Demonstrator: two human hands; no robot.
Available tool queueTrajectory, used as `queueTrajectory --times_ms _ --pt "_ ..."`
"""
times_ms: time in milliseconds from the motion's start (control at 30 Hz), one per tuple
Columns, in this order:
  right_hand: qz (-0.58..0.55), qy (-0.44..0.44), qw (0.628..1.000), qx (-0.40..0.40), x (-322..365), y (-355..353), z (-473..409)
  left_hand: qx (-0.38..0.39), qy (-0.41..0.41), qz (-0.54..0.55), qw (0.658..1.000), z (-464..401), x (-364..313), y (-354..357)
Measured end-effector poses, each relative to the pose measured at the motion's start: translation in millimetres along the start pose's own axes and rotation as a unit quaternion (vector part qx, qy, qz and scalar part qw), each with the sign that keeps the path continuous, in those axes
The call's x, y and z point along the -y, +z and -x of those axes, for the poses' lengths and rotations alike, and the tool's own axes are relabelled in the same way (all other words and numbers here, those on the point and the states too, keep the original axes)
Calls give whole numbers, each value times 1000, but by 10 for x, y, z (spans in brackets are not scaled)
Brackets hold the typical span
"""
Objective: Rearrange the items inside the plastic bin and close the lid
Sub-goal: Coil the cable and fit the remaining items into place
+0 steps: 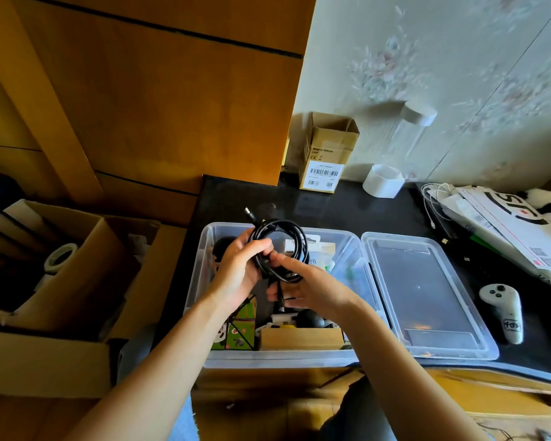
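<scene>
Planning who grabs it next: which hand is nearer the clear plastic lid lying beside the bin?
Right. The right hand is just left of the clear plastic lid; the left hand is farther left.

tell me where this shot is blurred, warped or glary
Head view: the floral wallpaper upper right is motion-smeared; wide-angle lens bends the orange wooden cabinet edges; the coiled black cable in both hands stays sharp; soft glare on the clear plastic lid.

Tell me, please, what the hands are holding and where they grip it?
A coiled black cable, above the plastic bin: left hand grips the coil's left side, right hand pinches its lower part.
</scene>
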State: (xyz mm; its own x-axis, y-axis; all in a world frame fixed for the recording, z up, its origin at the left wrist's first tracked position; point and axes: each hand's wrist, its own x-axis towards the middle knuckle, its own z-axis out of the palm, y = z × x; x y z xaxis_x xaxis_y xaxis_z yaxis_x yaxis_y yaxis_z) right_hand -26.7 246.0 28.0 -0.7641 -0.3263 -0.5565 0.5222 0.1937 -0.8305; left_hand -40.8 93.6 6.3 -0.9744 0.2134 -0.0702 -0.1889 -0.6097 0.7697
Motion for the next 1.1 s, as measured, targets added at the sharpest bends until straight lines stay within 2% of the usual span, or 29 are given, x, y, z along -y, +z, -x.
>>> queueTrajectory --times_ms 67,133,200,300,400,500,567,800,933,1033,1100 --pt "-8 -6 999 -50 36 -3 -4 -20 -11 -8 1000 -13 18 11" --pt "31 -35 986 -162 43 15 -15 -42 -15 -57 997 -20 58 41" --pt "135 -96 946 -280 -1 26 1 -58 -13 -111 992 -20 96 73" --pt "250 -203 884 -339 -46 72 91 -57 -14 -161 985 -13 124 83" --pt "255 -269 863 -343 -23 77 114 -23 -47 -126 991 11 116 85" --pt "146 -279 898 -306 64 33 101 29 -103 -20 994 48 74 93" --pt "94 -271 916 -281 99 8 93 47 -115 -1 992 59 48 95" --pt "134 -295 906 -271 38 19 87 44 -85 -71 993 65 25 72" --pt "138 -313 905 -252 34 42 97 62 -76 -22 995 64 12 49" --pt "159 -275 921 -225 77 26 84 67 -75 24 995 65 4 33" --pt "147 -224 946 -185 126 16 74 62 -60 35 996 62 -3 18"
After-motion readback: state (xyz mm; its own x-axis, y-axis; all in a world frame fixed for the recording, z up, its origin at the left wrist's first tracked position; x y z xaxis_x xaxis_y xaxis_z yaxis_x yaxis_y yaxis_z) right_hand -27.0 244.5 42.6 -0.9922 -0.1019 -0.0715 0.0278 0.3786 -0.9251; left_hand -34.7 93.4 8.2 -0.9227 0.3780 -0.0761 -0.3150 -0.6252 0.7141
